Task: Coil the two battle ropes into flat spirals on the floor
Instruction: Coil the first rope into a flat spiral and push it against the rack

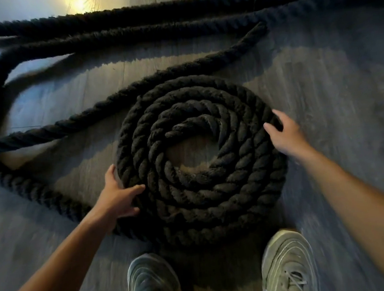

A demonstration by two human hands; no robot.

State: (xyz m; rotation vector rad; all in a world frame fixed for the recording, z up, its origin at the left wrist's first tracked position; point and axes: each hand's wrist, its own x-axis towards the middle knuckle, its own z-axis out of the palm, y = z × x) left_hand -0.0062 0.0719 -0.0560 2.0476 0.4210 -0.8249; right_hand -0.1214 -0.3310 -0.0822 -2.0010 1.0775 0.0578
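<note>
Shoes [287, 264] are being parked beside the coil [191, 205] on the floor [342, 83]; its outer turn is being pressed by left grip [119, 194] and right grip [285, 135], both released. Pushed unevenly, turns are likely being popped loose.

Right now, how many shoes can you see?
2. One grey shoe is at the bottom, just left of the coiled rope; the other shoe is at its lower right. The picture's edge cuts off both.
</note>
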